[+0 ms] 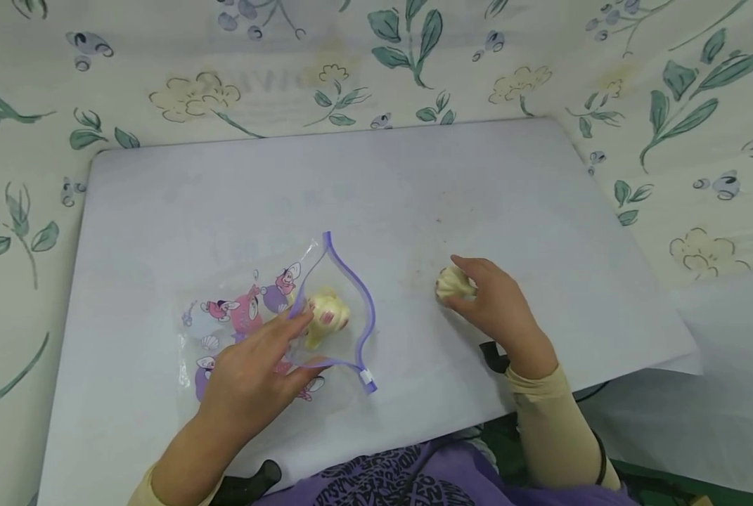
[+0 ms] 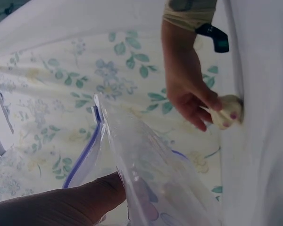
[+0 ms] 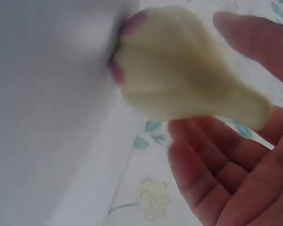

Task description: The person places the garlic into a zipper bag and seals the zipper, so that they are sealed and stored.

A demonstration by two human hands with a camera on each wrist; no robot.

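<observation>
A clear slider bag with a purple zip and pink cartoon prints lies on the table, its mouth gaping toward the right. Inside, just behind the mouth, is a cream garlic bulb with pink patches. My left hand holds the bag near its mouth, thumb at the near side and fingers at the far side. A second garlic bulb sits on the table to the right. Around it my right hand is spread, thumb and fingers on opposite sides; the right wrist view shows the thumb slightly off the bulb.
The white table carries small crumbs beyond the right hand. Patterned floral cloth hangs along the far side and both ends. A black strap is at my right wrist, and a black rounded object lies by my left forearm.
</observation>
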